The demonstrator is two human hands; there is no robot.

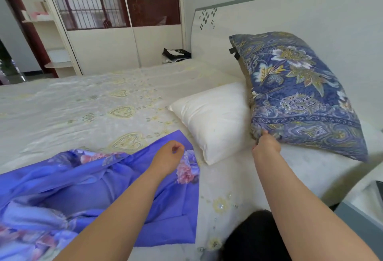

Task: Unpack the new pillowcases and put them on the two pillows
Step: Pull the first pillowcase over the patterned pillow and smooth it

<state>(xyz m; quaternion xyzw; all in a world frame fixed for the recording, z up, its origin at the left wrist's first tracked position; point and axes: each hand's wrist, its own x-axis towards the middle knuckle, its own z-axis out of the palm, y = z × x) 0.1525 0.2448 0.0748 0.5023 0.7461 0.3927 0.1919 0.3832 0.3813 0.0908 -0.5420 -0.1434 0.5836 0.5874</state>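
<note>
1. The right hand (267, 141) grips the near lower corner of the blue paisley pillow (300, 93), fingers curled into the fabric.
2. That pillow stands tilted at the right of the scene, its far end leaning against the white headboard (310, 22) and its lower edge close to the mattress.
3. A small dark tab shows on the pillow's far left edge.
4. The bare white pillow (213, 120) lies on the bed just left of the blue one, its right side touching or tucked behind it; I cannot tell which.
5. The left hand (169, 155) hangs over the new purple floral pillowcase (93, 188), fingers loosely curled and holding nothing.
6. The pillowcase is spread and rumpled on the near left part of the bed, its far corner lying just beside the white pillow's near corner.
7. Pink flower prints show on the pillowcase near the left hand and along its near left edge.
8. The bedspread (83, 99) is pale with yellow heart motifs.
9. A black-and-white bag (176, 53) sits at the far side of the bed, next to the headboard's left end.
10. A white wardrobe (116, 33) with a dark red band stands at the far left.
</note>
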